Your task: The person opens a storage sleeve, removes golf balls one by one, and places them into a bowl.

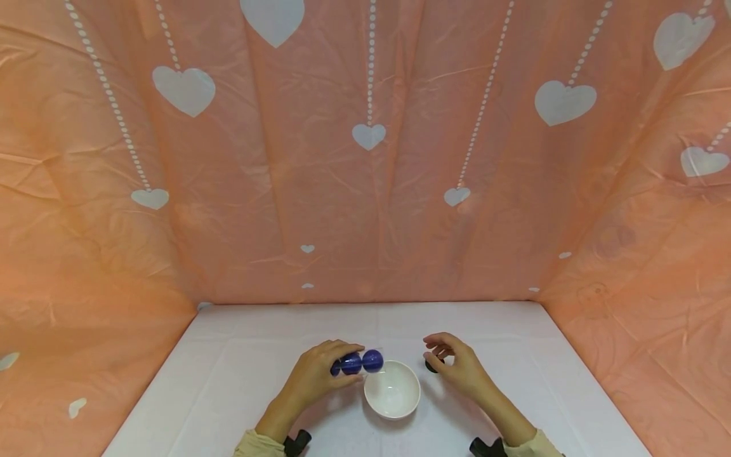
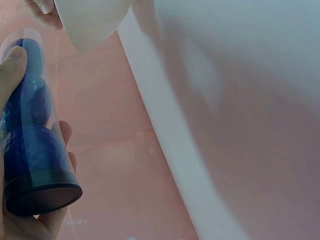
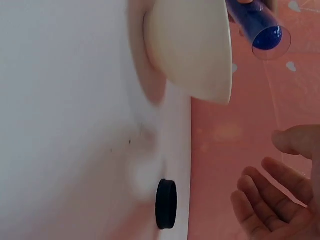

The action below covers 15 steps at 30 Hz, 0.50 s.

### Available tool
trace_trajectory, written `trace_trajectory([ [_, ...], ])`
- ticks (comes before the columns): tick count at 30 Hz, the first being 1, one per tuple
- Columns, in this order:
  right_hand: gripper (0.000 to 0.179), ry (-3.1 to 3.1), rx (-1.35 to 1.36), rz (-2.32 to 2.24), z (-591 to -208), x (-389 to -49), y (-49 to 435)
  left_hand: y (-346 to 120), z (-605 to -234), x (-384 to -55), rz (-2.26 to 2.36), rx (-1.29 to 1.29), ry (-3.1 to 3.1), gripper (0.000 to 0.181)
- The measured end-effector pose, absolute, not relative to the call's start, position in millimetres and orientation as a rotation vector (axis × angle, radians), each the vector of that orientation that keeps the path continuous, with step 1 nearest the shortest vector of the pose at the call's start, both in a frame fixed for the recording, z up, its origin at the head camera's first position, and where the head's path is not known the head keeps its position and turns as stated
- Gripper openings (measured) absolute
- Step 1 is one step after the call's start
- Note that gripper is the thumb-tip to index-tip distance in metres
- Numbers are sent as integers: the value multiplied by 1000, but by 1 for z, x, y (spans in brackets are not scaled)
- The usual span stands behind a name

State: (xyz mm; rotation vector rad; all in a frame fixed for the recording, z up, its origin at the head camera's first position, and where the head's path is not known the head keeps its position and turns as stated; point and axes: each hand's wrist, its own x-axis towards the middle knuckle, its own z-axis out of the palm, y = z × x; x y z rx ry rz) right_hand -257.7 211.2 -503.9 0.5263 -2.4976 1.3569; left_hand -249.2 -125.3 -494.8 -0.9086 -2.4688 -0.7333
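Head view: the left hand [image 1: 313, 377] grips a clear tube [image 1: 355, 363] of blue balls, laid level, its mouth over the rim of the white bowl [image 1: 392, 389] at lower centre; the right hand [image 1: 457, 365] hovers spread above a black cap [image 1: 432, 366]. White bench [image 1: 514, 355] lies free around them.

Left wrist view: fingers [image 2: 12, 70] wrap the tube [image 2: 35, 145], closed black end nearest.

Right wrist view: open fingers [image 3: 270, 192] beside the cap [image 3: 166, 203].

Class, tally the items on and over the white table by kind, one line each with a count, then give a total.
Blue balls in the tube: 3
Clear tube: 1
White bowl: 1
Black lid: 1
Total: 6
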Motion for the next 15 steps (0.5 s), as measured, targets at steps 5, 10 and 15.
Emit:
trace_trajectory([
  [5, 29, -2484, 566, 1408, -501, -254, 206, -124, -494, -250, -728, -919, -2458, 55],
  [10, 29, -2444, 656, 1427, -501, -251, 200, -123, -495, -250, -721, -934, -2448, 56],
  [15, 30, -2402, 751, 1479, -500, -247, 193, -122, -494, -250, -716, -949, -2451, 56],
])
